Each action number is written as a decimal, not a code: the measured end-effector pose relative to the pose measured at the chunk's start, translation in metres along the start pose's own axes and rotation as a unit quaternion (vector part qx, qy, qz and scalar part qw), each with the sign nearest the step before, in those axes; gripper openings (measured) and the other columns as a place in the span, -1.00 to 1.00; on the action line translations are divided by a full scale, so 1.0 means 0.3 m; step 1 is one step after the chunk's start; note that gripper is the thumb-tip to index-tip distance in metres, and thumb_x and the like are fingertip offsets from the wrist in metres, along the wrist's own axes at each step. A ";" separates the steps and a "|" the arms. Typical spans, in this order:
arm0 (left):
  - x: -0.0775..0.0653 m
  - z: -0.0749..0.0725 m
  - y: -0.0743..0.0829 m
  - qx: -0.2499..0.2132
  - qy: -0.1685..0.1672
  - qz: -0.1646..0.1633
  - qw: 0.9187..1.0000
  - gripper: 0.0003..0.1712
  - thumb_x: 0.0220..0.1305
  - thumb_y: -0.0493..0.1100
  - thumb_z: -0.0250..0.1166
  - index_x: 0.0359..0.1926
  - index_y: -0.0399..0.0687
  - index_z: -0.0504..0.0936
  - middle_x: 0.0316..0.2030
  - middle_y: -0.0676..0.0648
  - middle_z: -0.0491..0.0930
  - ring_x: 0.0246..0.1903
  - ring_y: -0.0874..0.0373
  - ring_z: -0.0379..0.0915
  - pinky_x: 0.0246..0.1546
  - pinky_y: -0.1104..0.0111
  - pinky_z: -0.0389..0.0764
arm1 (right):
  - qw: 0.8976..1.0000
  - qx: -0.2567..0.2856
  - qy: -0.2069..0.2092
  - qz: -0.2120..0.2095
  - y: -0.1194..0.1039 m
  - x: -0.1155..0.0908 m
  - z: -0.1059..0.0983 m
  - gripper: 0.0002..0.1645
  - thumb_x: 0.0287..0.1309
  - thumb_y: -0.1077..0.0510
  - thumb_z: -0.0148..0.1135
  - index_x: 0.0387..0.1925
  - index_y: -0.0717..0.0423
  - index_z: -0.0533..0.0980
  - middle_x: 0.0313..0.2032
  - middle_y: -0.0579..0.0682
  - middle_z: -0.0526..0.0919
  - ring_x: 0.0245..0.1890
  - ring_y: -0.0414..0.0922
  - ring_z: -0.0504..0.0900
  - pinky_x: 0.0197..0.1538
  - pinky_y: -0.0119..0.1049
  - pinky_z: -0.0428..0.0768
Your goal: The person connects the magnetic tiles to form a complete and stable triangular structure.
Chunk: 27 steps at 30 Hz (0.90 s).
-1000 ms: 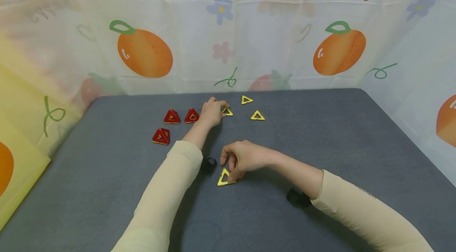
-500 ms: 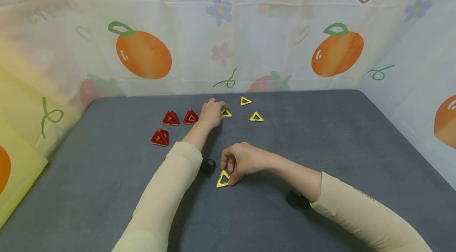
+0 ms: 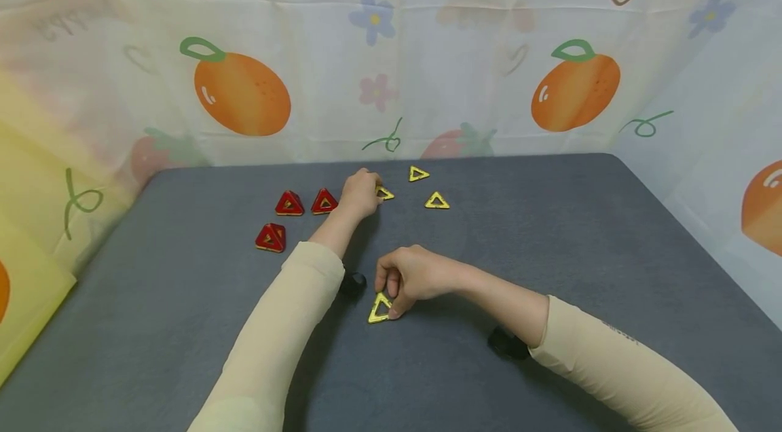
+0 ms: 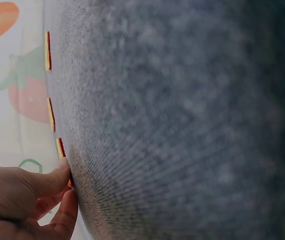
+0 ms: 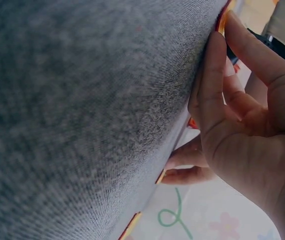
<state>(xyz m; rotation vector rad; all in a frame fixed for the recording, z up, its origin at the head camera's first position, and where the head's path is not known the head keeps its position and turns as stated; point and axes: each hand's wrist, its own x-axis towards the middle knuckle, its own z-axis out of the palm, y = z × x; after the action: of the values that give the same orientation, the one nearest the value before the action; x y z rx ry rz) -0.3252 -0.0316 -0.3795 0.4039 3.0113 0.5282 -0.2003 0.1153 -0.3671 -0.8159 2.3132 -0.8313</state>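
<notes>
My left hand (image 3: 360, 193) reaches to the far part of the table. Its thumb and fingers pinch a flat yellow triangle tile (image 3: 386, 198), partly covered by the fingertips. Seen from the left wrist, the tile (image 4: 70, 182) shows edge-on, thin with a red and yellow rim. Nearer the front, my right hand (image 3: 421, 274) holds another hollow yellow triangle tile (image 3: 373, 316) by its edges, thumb at the right corner and a finger at the top corner. From the right wrist, this tile (image 5: 223, 22) lies between thumb and fingertip, close to the table surface.
Two more yellow triangle tiles, the farther one (image 3: 411, 175) and the nearer one (image 3: 436, 206), lie right of the left hand. Left of that forearm stand red pyramids (image 3: 271, 238), three in all. A printed curtain (image 3: 342, 119) hangs behind the grey table (image 3: 550, 228).
The right thumb has shifted to the tile's right corner, and a finger has come down to its top corner. The left hand keeps its place. The head view has drifted slightly.
</notes>
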 end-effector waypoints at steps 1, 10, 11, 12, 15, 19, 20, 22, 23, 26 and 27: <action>0.000 0.000 -0.002 -0.008 -0.001 -0.003 1.000 -0.56 0.35 -0.19 0.28 0.21 -0.23 0.54 0.16 -0.26 0.50 0.17 -0.15 0.45 0.25 0.11 0.48 | 1.000 -0.001 0.000 0.000 0.001 0.000 0.000 -0.63 -0.15 0.19 0.61 -0.26 -0.03 0.61 -0.45 -0.12 0.64 -0.51 -0.25 0.54 -0.40 -0.40 0.50; -0.004 0.006 -0.002 -0.089 0.030 -0.014 0.995 -0.54 0.23 -0.29 0.38 0.11 -0.24 0.45 0.03 -0.29 0.53 0.05 -0.16 0.48 0.12 0.10 0.53 | 1.000 -0.011 0.000 -0.004 0.001 0.001 -0.001 -0.62 -0.15 0.18 0.61 -0.25 -0.01 0.61 -0.44 -0.11 0.64 -0.51 -0.27 0.52 -0.40 -0.43 0.50; -0.007 0.007 0.001 -0.091 0.035 -0.011 0.995 -0.55 0.22 -0.31 0.38 0.10 -0.24 0.43 0.01 -0.29 0.55 0.03 -0.17 0.50 0.08 0.09 0.54 | 1.000 -0.012 0.000 -0.003 0.001 0.002 -0.001 -0.62 -0.15 0.18 0.61 -0.25 0.00 0.61 -0.44 -0.11 0.64 -0.51 -0.28 0.52 -0.40 -0.43 0.50; -0.009 0.007 0.003 -0.093 0.038 -0.009 0.995 -0.57 0.23 -0.34 0.36 0.08 -0.23 0.42 -0.01 -0.29 0.56 -0.01 -0.17 0.52 0.03 0.09 0.56 | 1.000 -0.013 0.000 -0.003 0.001 0.001 0.000 -0.62 -0.15 0.18 0.61 -0.25 0.01 0.61 -0.44 -0.10 0.64 -0.51 -0.28 0.52 -0.40 -0.44 0.50; -0.016 0.006 0.012 -0.097 0.044 -0.006 0.994 -0.65 0.26 -0.44 0.25 0.02 -0.20 0.37 -0.10 -0.30 0.59 -0.20 -0.15 0.55 -0.16 0.15 0.54 | 1.000 -0.016 0.001 0.001 -0.004 0.001 -0.001 -0.62 -0.15 0.18 0.61 -0.25 0.00 0.61 -0.44 -0.10 0.64 -0.52 -0.28 0.52 -0.41 -0.44 0.50; -0.026 0.000 0.022 -0.092 0.044 -0.004 0.995 -0.73 0.33 -0.46 0.11 -0.01 -0.17 0.37 -0.17 -0.27 0.60 -0.37 -0.05 0.44 -0.31 0.24 0.42 | 1.000 -0.011 0.001 0.002 -0.008 -0.004 0.000 -0.62 -0.15 0.19 0.61 -0.25 0.01 0.61 -0.43 -0.10 0.64 -0.51 -0.27 0.52 -0.41 -0.43 0.50; -0.028 -0.002 0.025 -0.089 0.042 -0.001 0.995 -0.75 0.34 -0.45 0.10 -0.02 -0.17 0.39 -0.19 -0.26 0.61 -0.38 -0.03 0.42 -0.32 0.25 0.40 | 1.000 -0.009 0.001 0.002 -0.008 -0.005 0.000 -0.62 -0.15 0.20 0.61 -0.25 0.01 0.61 -0.44 -0.10 0.64 -0.51 -0.26 0.52 -0.41 -0.43 0.50; -0.034 -0.007 0.032 -0.083 0.035 0.007 0.996 -0.79 0.34 -0.42 0.13 -0.04 -0.15 0.45 -0.19 -0.23 0.63 -0.37 -0.02 0.43 -0.31 0.26 0.39 | 1.000 -0.005 0.000 0.001 -0.008 -0.007 0.000 -0.62 -0.15 0.20 0.61 -0.25 0.01 0.61 -0.44 -0.10 0.64 -0.50 -0.25 0.53 -0.41 -0.41 0.51; -0.037 -0.011 0.037 -0.080 0.031 0.013 0.996 -0.80 0.34 -0.39 0.16 -0.05 -0.14 0.47 -0.18 -0.21 0.64 -0.35 -0.01 0.43 -0.30 0.26 0.39 | 1.000 -0.002 0.000 0.002 -0.006 -0.007 0.000 -0.62 -0.15 0.21 0.60 -0.26 0.01 0.61 -0.44 -0.10 0.64 -0.50 -0.24 0.53 -0.40 -0.41 0.51; -0.056 -0.030 0.050 -0.083 0.018 0.029 0.996 -0.81 0.31 -0.35 0.25 -0.08 -0.12 0.54 -0.18 -0.19 0.66 -0.35 0.02 0.46 -0.30 0.29 0.42 | 1.000 0.001 -0.001 0.005 -0.003 -0.007 0.000 -0.63 -0.15 0.20 0.60 -0.25 0.00 0.61 -0.43 -0.10 0.64 -0.50 -0.24 0.54 -0.39 -0.40 0.52; -0.064 -0.039 0.054 -0.088 0.014 0.034 0.995 -0.80 0.30 -0.33 0.28 -0.07 -0.12 0.56 -0.19 -0.19 0.67 -0.35 0.02 0.49 -0.31 0.30 0.44 | 1.000 0.002 -0.001 0.005 -0.003 -0.007 0.000 -0.63 -0.14 0.20 0.60 -0.25 -0.01 0.61 -0.43 -0.10 0.64 -0.50 -0.23 0.54 -0.39 -0.40 0.52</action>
<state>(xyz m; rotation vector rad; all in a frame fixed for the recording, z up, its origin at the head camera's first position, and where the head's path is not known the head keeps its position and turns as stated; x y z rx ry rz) -0.3037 -0.0258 -0.3627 0.4924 2.9528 0.8039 -0.1986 0.1162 -0.3659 -0.8015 2.3121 -0.8293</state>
